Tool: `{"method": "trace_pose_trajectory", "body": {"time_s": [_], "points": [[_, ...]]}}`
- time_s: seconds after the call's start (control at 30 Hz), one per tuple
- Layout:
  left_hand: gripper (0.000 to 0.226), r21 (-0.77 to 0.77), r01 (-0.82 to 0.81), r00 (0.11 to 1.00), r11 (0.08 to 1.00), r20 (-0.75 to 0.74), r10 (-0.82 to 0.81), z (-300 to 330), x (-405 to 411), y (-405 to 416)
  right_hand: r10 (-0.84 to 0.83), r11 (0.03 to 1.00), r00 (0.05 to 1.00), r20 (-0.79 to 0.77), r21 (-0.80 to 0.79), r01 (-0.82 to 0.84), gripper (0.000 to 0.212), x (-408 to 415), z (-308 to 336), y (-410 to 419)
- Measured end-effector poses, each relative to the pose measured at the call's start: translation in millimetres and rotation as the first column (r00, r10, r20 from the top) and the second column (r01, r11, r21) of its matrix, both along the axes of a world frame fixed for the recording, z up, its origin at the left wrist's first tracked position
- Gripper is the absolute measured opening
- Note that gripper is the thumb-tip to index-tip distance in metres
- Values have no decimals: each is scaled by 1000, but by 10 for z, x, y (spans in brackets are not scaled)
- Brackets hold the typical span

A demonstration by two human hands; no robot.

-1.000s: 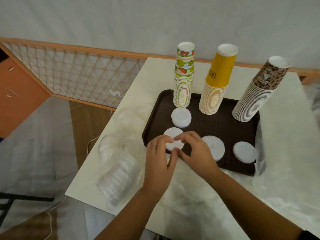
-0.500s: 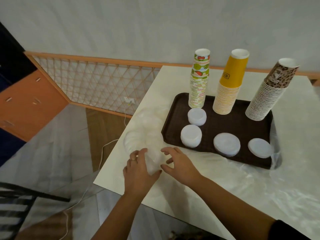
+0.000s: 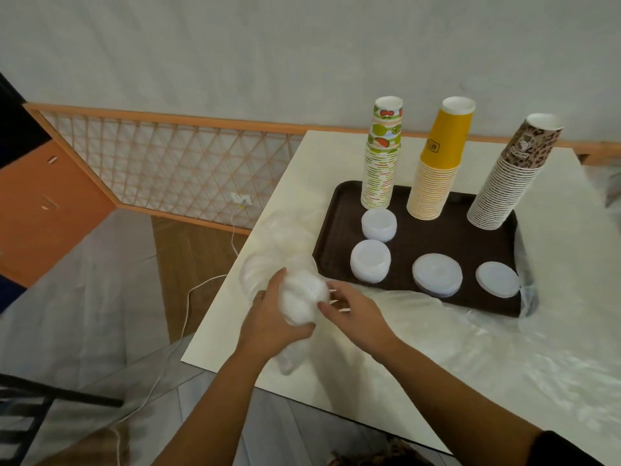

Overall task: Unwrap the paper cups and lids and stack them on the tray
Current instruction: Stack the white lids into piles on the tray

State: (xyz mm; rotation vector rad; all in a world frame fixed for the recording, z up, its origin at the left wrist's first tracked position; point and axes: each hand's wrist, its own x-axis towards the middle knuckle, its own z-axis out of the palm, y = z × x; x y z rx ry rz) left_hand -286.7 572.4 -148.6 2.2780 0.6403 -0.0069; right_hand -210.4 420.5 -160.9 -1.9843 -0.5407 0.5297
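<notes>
both hands now sit at the table's (image 3: 336,153) left edge, off the tray (image 3: 437,243), with a wrapped sleeve of lids (image 3: 302,297) raised between them. three cup stacks (image 3: 437,169) stand along the tray's far side, four lid stacks (image 3: 437,275) in front. left hand (image 3: 268,317) has its grip curled round the sleeve; right hand (image 3: 356,311) pinches its end.
</notes>
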Motion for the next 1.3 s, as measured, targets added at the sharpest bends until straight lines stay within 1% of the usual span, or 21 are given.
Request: {"method": "trace_pose_trajectory", "body": {"time_s": [0.07,0.13,0.17,0.23,0.27,0.3,0.37,0.4,0.43,0.5,0.6,0.63,0.7,0.8,0.9,1.0,1.07,1.13,1.2,1.27,1.3], "points": [[91,-227,-36,989,973,130,66,129,29,2,-9,996,999,-46,83,13,31,-6,137,-35],[84,-520,-90,976,849,122,178,289,78,0,10,986,995,-96,165,6,22,-27,286,-46],[85,-654,-110,973,748,83,216,375,89,-13,21,976,993,-120,216,5,24,-32,355,-47],[81,-838,-100,969,537,41,244,507,91,-42,43,945,982,-185,326,20,32,-33,489,-69],[77,-917,-71,968,393,31,247,571,101,-65,56,929,975,-213,370,28,30,-37,566,-90],[73,-978,-17,975,207,30,221,633,110,-81,60,919,969,-240,391,40,25,-30,618,-116],[60,-972,188,981,-141,181,65,753,123,-166,62,912,958,-278,407,59,22,-29,723,-160],[54,-940,266,963,-212,267,25,787,139,-208,57,917,960,-275,395,59,21,-20,743,-186],[52,-938,287,958,-195,285,41,787,177,-225,37,925,964,-265,373,67,21,-5,736,-227],[62,-959,256,963,-125,240,126,737,250,-218,-31,956,979,-202,281,88,20,34,741,-323],[66,-970,208,973,-129,192,129,698,302,-201,-22,993,997,-73,116,30,26,129,854,-560],[62,-972,175,981,-156,158,112,709,315,-219,-9,995,999,-32,104,12,24,165,897,-652],[47,-986,92,991,-142,78,105,696,359,-289,-9,995,997,74,104,1,21,218,1013,-828],[57,-996,20,999,-82,17,27,686,489,-453,-34,997,965,261,77,15,21,269,1179,-1026],[69,-999,12,1000,-39,13,-24,743,626,-634,-54,998,911,410,41,41,13,298,1321,-1198],[73,-998,-6,998,58,-3,59,824,726,-829,-54,997,857,512,-16,72,7,320,1416,-1388],[68,-979,69,990,192,90,107,880,760,-993,-60,996,847,528,-19,82,6,324,1476,-1500],[67,-895,216,965,391,256,53,937,770,-1206,-67,996,843,534,-16,89,11,328,1536,-1608],[76,-699,404,908,590,384,-167,971,751,-1448,-51,996,840,541,-37,85,18,338,1590,-1700],[84,-498,536,842,681,367,-394,945,747,-1700,-4,996,846,533,-77,53,23,354,1617,-1781],[85,-432,557,829,709,340,-444,926,752,-1825,21,995,853,521,-91,31,25,356,1627,-1821]]}}
